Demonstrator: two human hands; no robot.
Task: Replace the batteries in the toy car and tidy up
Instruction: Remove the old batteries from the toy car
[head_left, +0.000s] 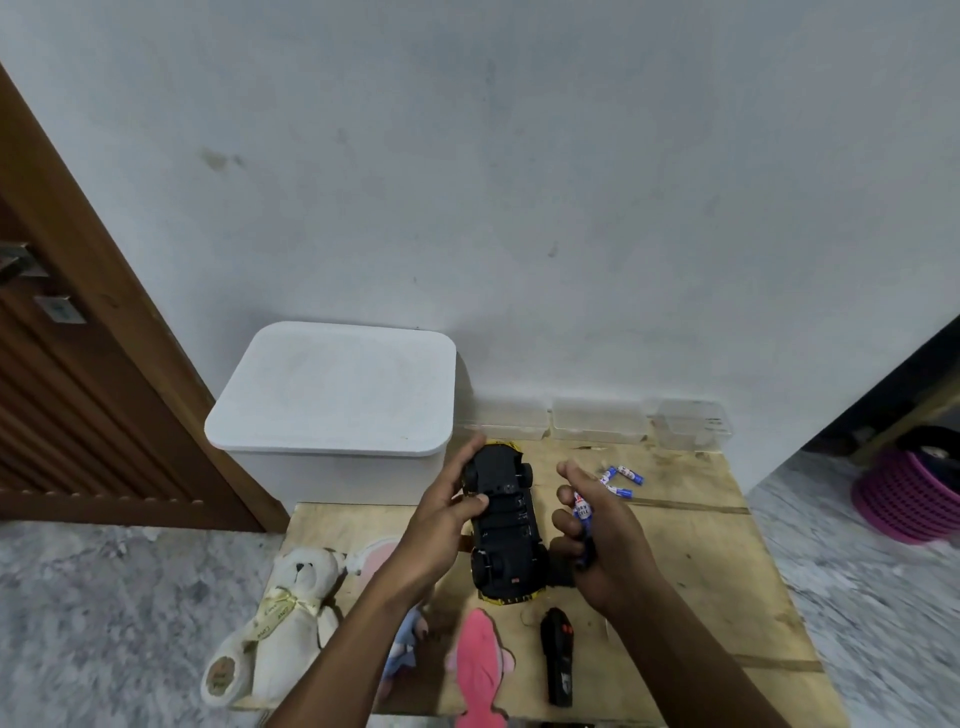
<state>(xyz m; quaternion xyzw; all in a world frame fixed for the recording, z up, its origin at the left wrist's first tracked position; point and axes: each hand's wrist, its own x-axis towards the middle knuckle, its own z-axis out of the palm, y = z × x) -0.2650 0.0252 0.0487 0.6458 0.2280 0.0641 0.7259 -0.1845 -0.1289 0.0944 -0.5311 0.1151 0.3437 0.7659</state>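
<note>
Over a plywood table (701, 561) against a grey wall (519, 182), the left grip (441, 525) holds the car (506, 525), the right grip (608, 540) batteries (583, 506).

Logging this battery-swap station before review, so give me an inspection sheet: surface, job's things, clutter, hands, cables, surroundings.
Surface: wooden board, scuffed.
Job's things: toy car underside up; loose batteries on the board; remote control near the front.
Clutter: teddy bear, pink plush toy, clear containers at the back.
Hands: left hand grips the toy car; right hand holds batteries in curled fingers.
Cables: nothing seen.
Surroundings: white lidded bin, wooden door, pink basket on the floor.
</note>
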